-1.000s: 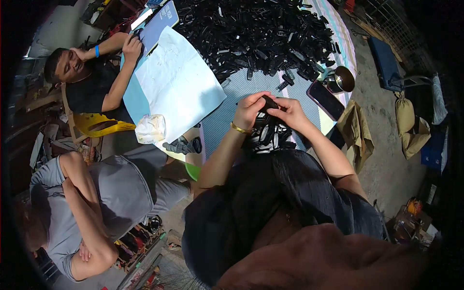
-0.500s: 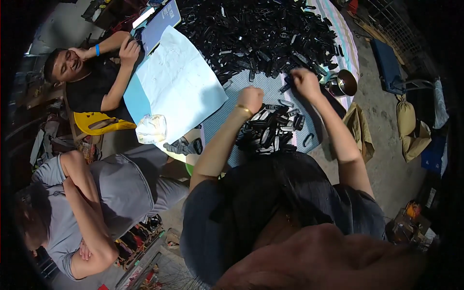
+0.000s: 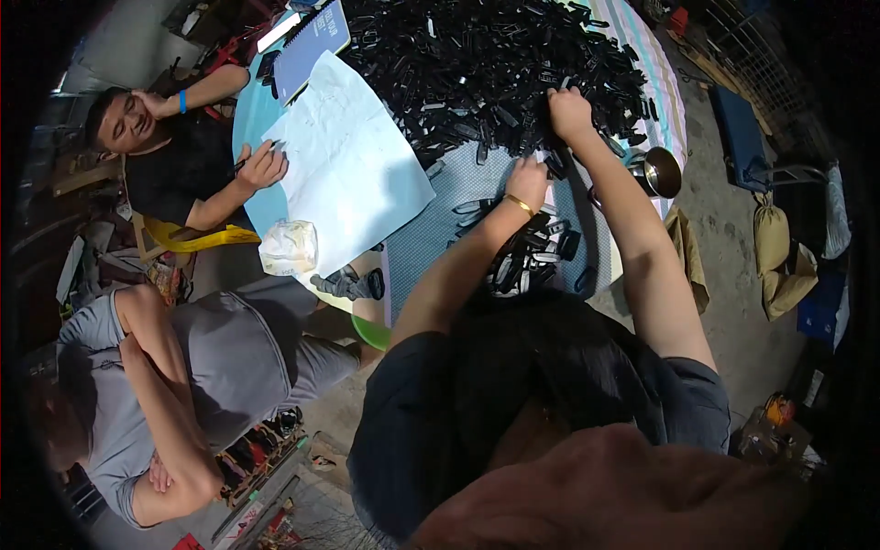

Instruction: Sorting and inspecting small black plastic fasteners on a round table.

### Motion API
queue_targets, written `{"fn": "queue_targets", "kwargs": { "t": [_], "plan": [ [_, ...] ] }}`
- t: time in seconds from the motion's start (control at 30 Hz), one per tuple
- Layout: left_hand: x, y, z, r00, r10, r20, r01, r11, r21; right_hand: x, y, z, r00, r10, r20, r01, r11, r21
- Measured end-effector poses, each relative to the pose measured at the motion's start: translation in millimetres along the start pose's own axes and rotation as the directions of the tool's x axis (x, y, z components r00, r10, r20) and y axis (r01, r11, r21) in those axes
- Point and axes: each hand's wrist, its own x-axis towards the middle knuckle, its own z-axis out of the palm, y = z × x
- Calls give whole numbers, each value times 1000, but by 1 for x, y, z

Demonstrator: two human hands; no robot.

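A wide heap of small black oblong pieces, glossy and some with silvery parts, covers the far side of the table. Into its near right edge reaches my right hand, fingers closed at the pieces; what they grip is hidden. My left hand is closer to me, at the heap's near edge, with fingers drawn together and a dark piece beside their tips. I cannot make out what it holds. Under my left forearm lies a smaller pile of similar black and silvery pieces, partly covered by the arm.
A metal cup stands at the table's right edge. Left are a large white sheet, a spiral notebook and a crumpled white packet. One seated person holds a pen; another person has folded arms.
My right hand has moved farther away, into the large heap. My left hand has moved right, above the smaller pile. The far-left person's pen hand has lowered to the white sheet.
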Motion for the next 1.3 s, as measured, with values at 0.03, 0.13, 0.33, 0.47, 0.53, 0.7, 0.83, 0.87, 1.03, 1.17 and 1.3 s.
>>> {"fn": "queue_targets", "kwargs": {
  "t": [0.03,0.13,0.33,0.47,0.53,0.7,0.83,0.87,1.03,1.17,1.3],
  "plan": [
    [-4,-2,-12,997,-74,-23,68,976,-205,0,0,-5,1000,9,10,-9,1000,3],
    [-15,-14,-22,980,-165,-111,92,872,-481,-14,2,-22,984,99,-151,-56,962,266],
    [-38,-3,-62,917,-272,291,262,-139,-955,-83,-5,-42,894,-91,439,-446,-277,851],
    [-54,1,-74,910,-354,214,204,-66,-977,-129,-42,-61,862,-64,503,-453,-541,708],
    [-58,0,-78,942,-299,151,148,-34,-988,-144,-47,-65,858,-41,512,-479,-423,769],
    [-68,2,-82,959,-267,100,136,118,-984,-163,-51,-70,867,-43,497,-479,-350,805],
    [-75,6,-82,951,-255,175,183,8,-983,-172,-60,-72,961,90,263,-262,-27,965],
    [-76,10,-82,952,-252,175,182,8,-983,-174,-62,-71,986,138,99,-116,127,985],
    [-83,16,-81,907,-351,234,186,-167,-968,-185,-76,-75,983,181,8,-81,399,913],
    [-89,7,-84,941,-259,220,181,-166,-969,-188,-65,-74,904,-138,405,-420,-100,902],
    [-92,2,-88,961,-115,253,235,-150,-960,-191,-68,-69,962,-134,239,-212,189,959]
  ]
}}
